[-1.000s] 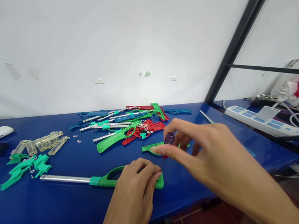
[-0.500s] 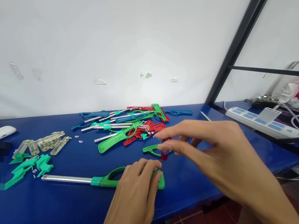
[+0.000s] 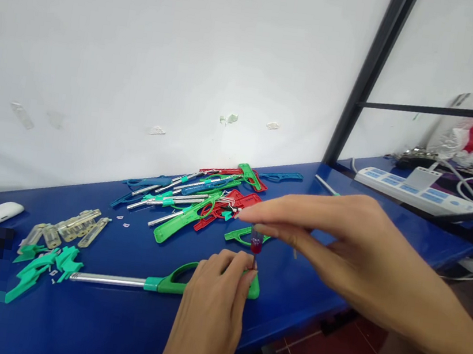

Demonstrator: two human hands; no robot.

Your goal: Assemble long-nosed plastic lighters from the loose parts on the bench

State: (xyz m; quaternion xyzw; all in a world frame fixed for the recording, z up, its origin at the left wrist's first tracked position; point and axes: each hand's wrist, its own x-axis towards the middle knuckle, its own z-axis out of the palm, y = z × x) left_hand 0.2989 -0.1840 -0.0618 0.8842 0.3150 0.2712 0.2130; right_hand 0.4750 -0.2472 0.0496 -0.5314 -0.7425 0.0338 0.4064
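My left hand (image 3: 211, 304) is closed over the grip of a green long-necked lighter (image 3: 167, 285), which lies on the blue table with its metal tube pointing left. The fingers hide the middle of the grip. A small screwdriver (image 3: 256, 243) with a red and clear handle stands upright over the grip's right end. Its tip is hidden behind my left fingertips. Thumb and fingers of my right hand (image 3: 321, 229) pinch the top of that handle from above.
Behind lies a heap of lighter shells and tubes (image 3: 188, 211) against the white wall. Clear fuel tanks (image 3: 77, 227) and teal plastic pieces (image 3: 34, 272) lie left. A power strip (image 3: 413, 191) sits beyond a black metal frame (image 3: 364, 83) at right.
My right thumb and fingers have shifted on the screwdriver's top, showing more of its clear handle. My left hand and the lighter stay put; the view shifts slightly.
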